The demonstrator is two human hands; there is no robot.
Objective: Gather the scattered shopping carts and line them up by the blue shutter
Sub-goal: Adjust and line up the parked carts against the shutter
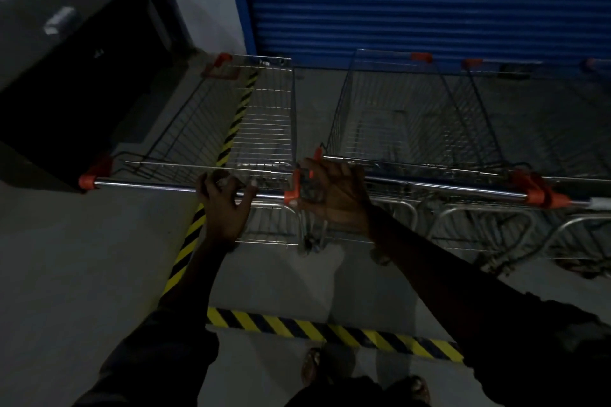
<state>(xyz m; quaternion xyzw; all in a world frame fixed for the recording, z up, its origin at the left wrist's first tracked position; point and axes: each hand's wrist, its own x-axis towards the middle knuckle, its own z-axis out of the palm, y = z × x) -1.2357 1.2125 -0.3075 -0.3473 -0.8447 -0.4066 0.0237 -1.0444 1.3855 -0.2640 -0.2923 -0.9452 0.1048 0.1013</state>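
The left hand (224, 205) rests on the chrome handle bar (185, 188) of the leftmost cart (231, 116) with its fingers spread and only loosely curled, so it does not really clamp the bar. The right hand (334, 195) is closed around the orange end caps (292, 195) where this bar meets the handle of the neighbouring cart (413, 116), and it seems to pinch the two carts together. Both carts stand with their noses toward the blue shutter (429, 0), and more carts (529, 116) continue the row to the right. I think the risk is for the right fingers: if the two handles slide against each other, they can be caught between the caps. With such a loose left grip, the left cart may also swing sideways. On its left there is a dark cabinet (66, 76) quite near, and a yellow-black floor stripe (238, 116) runs under the basket. Behind the person the floor (82, 274) is open.
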